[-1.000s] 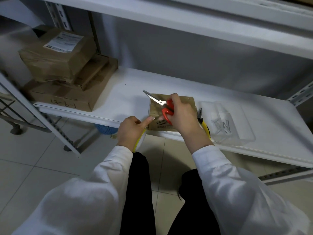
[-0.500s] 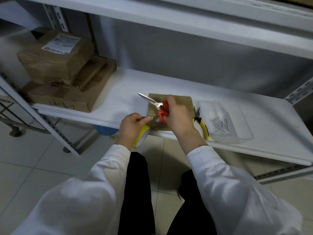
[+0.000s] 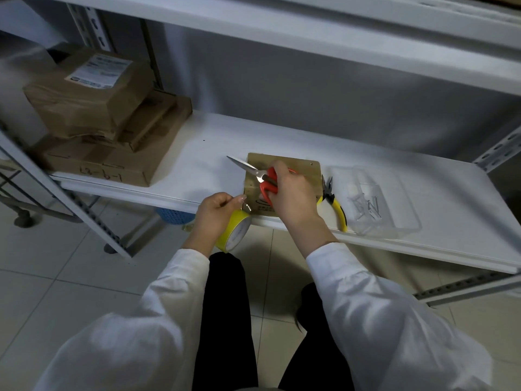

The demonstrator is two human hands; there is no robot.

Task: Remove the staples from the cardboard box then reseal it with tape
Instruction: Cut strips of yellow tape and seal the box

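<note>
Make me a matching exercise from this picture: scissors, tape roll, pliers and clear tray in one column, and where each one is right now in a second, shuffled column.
Column one
1. scissors
2. tape roll
3. pliers
4. clear tray

Column two
A. lying on the shelf between the small box and the tray
B. held by the left hand, in front of the shelf edge
C. on the shelf, with small metal pieces in it
D. gripped by the right hand over the small box

Pairs: 1-D, 2-B, 3-A, 4-C

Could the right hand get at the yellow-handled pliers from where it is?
Probably yes for reach: the pliers lie uncovered just beside the right hand. But it grips the scissors, so those must go down first.
</note>
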